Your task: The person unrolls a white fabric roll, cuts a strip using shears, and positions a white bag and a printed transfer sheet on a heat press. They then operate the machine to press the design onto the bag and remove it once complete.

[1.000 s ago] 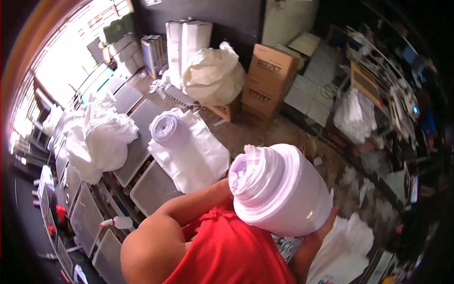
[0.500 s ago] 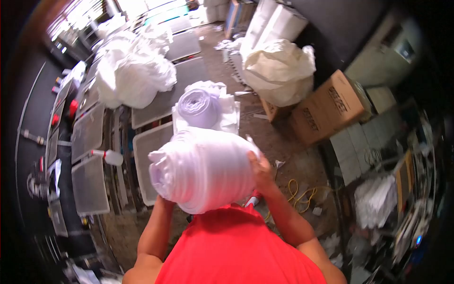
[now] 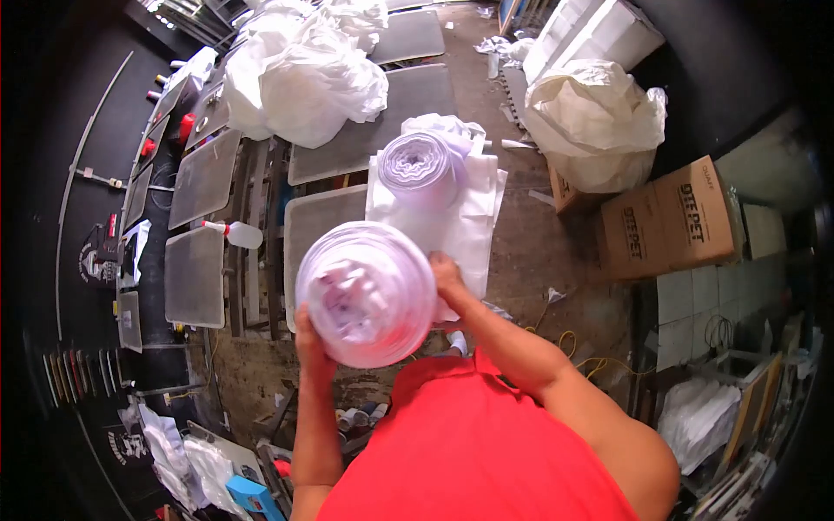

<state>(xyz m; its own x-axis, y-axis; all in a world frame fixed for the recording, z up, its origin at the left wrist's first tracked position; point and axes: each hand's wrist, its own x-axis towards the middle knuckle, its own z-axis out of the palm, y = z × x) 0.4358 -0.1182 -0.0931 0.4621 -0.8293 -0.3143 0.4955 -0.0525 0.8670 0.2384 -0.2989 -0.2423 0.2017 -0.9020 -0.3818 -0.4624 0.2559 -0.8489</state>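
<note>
A thick roll of thin white, lilac-tinted material (image 3: 408, 304) is held in front of my body, its coiled end turned up toward me. My left hand (image 3: 310, 341) presses on its left side, with the fingers partly hidden behind it. On the far right side, my right hand (image 3: 446, 274) is curled against the roll. Just beyond stands a second, similar roll (image 3: 426, 169) upright on white folded sheets (image 3: 473, 221). These sheets lie over the edge of a grey panel (image 3: 326, 221).
Large white bundles (image 3: 304, 82) cover the panels at the far left. A white bottle with a red nozzle (image 3: 245, 235) lies left. To the right are a filled whitish sack (image 3: 595, 122), cardboard boxes (image 3: 669, 217) and a yellow cord (image 3: 599, 365) on the floor.
The held roll has tipped from lying sideways to standing with its end facing up, both hands still on it. The view has shifted, moving the surroundings rightward and upward.
</note>
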